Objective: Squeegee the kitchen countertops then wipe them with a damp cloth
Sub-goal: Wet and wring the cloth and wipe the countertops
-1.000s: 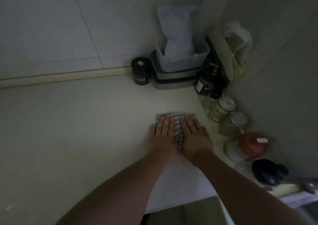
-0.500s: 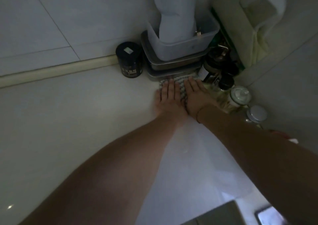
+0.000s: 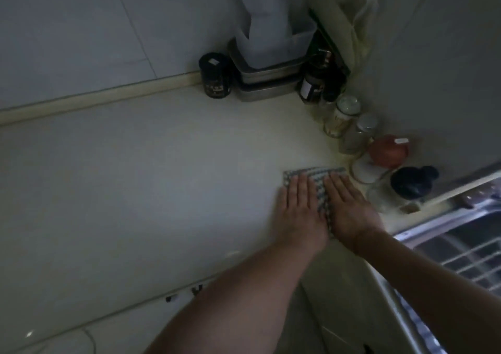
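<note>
Both hands lie flat, fingers straight, the left hand (image 3: 299,212) and right hand (image 3: 349,212) side by side pressing the folded cloth (image 3: 315,176) onto the countertop (image 3: 162,191); half a second ago they had it pushed up against the stacked tins in the corner, and it has now been drawn back toward the front edge, so I judge the wiping stage is under way, with this strip covered. Just beside the right hand stand a white jar (image 3: 364,170), a red-lidded jar (image 3: 389,150) and a black-lidded jar (image 3: 412,183), with the stacked tins (image 3: 267,85) and black can (image 3: 215,75) further back, all blocking the cloth from the wall side.
</note>
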`<state>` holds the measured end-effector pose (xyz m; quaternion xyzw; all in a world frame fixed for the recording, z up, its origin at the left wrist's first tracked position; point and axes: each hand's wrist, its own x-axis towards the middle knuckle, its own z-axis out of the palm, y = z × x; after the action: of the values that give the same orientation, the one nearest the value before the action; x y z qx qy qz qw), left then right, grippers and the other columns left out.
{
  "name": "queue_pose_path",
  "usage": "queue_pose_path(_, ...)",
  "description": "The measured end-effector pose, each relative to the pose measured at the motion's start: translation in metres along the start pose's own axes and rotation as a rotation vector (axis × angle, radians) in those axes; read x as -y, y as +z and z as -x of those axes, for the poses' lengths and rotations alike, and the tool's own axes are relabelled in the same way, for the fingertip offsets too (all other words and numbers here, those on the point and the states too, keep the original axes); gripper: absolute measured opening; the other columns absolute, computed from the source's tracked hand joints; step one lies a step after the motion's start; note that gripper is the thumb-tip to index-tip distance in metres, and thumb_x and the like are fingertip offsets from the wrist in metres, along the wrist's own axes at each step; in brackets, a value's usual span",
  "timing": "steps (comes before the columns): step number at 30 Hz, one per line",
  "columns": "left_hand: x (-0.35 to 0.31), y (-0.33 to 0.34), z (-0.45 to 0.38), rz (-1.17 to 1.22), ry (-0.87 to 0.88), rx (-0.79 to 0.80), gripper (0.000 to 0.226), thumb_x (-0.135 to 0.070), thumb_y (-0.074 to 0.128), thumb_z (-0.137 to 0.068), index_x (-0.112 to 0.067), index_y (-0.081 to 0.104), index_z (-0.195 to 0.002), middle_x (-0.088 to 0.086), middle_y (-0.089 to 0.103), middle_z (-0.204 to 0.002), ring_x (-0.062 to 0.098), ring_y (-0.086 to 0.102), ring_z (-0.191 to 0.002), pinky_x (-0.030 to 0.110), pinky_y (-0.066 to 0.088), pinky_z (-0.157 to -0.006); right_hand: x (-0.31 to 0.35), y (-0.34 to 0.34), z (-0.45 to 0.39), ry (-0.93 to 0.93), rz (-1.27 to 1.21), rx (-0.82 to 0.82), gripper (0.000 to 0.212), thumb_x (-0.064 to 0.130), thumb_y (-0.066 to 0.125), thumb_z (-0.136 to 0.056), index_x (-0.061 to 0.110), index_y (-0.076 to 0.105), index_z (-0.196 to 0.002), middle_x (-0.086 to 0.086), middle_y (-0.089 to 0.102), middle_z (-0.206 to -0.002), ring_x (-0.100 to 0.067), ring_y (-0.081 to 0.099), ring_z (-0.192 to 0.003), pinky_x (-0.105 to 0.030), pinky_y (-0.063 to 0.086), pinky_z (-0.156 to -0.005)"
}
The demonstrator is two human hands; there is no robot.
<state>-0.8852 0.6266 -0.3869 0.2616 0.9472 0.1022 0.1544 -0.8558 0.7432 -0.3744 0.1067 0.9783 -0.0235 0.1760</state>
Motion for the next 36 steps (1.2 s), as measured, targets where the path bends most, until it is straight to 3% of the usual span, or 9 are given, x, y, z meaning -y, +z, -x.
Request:
queue_pose_path(2,-0.008,0.008,0.01,0.006,0.015,-0.001,0.065,-0.036,0.018,-0.102,-0.007,-0.017,-0.148,0.009,-0.024,-0.157,0.022,-0.031,-0.141,0.044,-0.014,-0.118,-0.009,0.003,0.015,0.006,0.023,0.015,0.066,0.042,0.014,-0.098,0.013,-0.003,-0.154,-0.003,-0.007,-0.163,-0.018,-0.008,-0.15,-0.026,-0.006,-0.116)
queue_pose_path(4,-0.008,0.011,0.011,0.009,0.038,-0.005,0.064,-0.037,0.018,-0.102,-0.009,-0.019,-0.146,0.005,-0.032,-0.151,0.019,-0.043,-0.128,0.042,-0.018,-0.116,-0.015,0.003,0.02,0.023,0.048,0.037,0.068,0.042,0.026,-0.099,0.016,-0.004,-0.155,0.0,-0.009,-0.163,-0.018,-0.009,-0.15,-0.03,-0.002,-0.12)
queue_pose_path(6,0.003,0.011,0.014,0.005,0.052,-0.009,0.063,-0.038,0.018,-0.102,-0.012,-0.019,-0.146,0.004,-0.036,-0.142,0.017,-0.047,-0.12,0.04,-0.02,-0.114,-0.009,0.006,0.019,0.024,0.063,0.028,0.075,0.051,0.015,-0.089,0.018,-0.001,-0.155,0.0,-0.006,-0.163,-0.019,-0.006,-0.15,-0.036,0.005,-0.122)
queue_pose_path(11,0.05,0.009,0.043,0.062,0.0,-0.039,0.059,-0.038,0.017,-0.102,-0.016,-0.024,-0.138,0.003,-0.039,-0.141,0.017,-0.041,-0.13,0.042,-0.019,-0.116,0.05,0.009,0.026,-0.034,0.057,0.018,0.094,0.064,-0.004,-0.071,0.021,0.004,-0.155,0.0,-0.002,-0.163,-0.022,-0.002,-0.15,-0.042,0.005,-0.119)
queue_pose_path(17,0.165,-0.019,0.108,0.031,-0.08,-0.031,0.063,-0.038,0.014,-0.102,-0.015,-0.015,-0.152,0.001,-0.028,-0.157,0.017,-0.028,-0.143,0.042,-0.021,-0.115,0.181,0.018,0.037,-0.109,0.139,0.022,0.087,0.055,-0.016,-0.071,0.025,-0.014,-0.153,0.005,-0.019,-0.16,-0.019,-0.016,-0.148,-0.046,-0.005,-0.118)
queue_pose_path(23,0.306,-0.038,0.188,0.049,-0.208,-0.081,0.062,-0.04,0.013,-0.102,-0.015,-0.015,-0.152,0.001,-0.027,-0.158,0.017,-0.027,-0.144,0.043,-0.017,-0.116,0.34,0.036,0.051,-0.213,0.136,-0.01,0.068,0.054,-0.004,-0.085,0.024,-0.029,-0.141,0.003,-0.024,-0.158,-0.021,-0.02,-0.147,-0.05,-0.009,-0.119)
queue_pose_path(30,0.457,-0.055,0.279,0.031,-0.313,-0.135,0.066,-0.042,0.002,-0.095,-0.015,-0.013,-0.152,0.003,-0.022,-0.159,0.018,-0.023,-0.145,0.04,-0.022,-0.112,0.519,0.045,0.071,-0.317,0.104,-0.008,0.071,0.052,-0.001,-0.089,0.023,-0.014,-0.153,0.002,-0.018,-0.161,-0.022,-0.018,-0.148,-0.049,-0.008,-0.119)
queue_pose_path(33,0.494,-0.058,0.304,0.033,-0.32,-0.156,0.067,-0.042,0.0,-0.094,-0.014,-0.007,-0.154,0.004,-0.014,-0.161,0.019,-0.017,-0.147,0.041,-0.017,-0.115,0.562,0.049,0.076,-0.33,0.111,-0.011,0.071,0.053,-0.001,-0.089,0.023,-0.015,-0.153,0.002,-0.019,-0.161,-0.023,-0.019,-0.148,-0.05,-0.01,-0.119)
queue_pose_path(36,0.513,-0.057,0.325,0.034,-0.339,-0.191,0.065,-0.04,0.014,-0.096,-0.009,0.015,-0.154,0.009,0.009,-0.161,0.024,0.006,-0.149,0.046,0.003,-0.12,0.586,0.05,0.086,-0.364,0.134,-0.003,0.074,0.054,-0.005,-0.086,0.022,-0.017,-0.151,0.004,-0.023,-0.158,-0.024,-0.018,-0.148,-0.05,-0.012,-0.117)
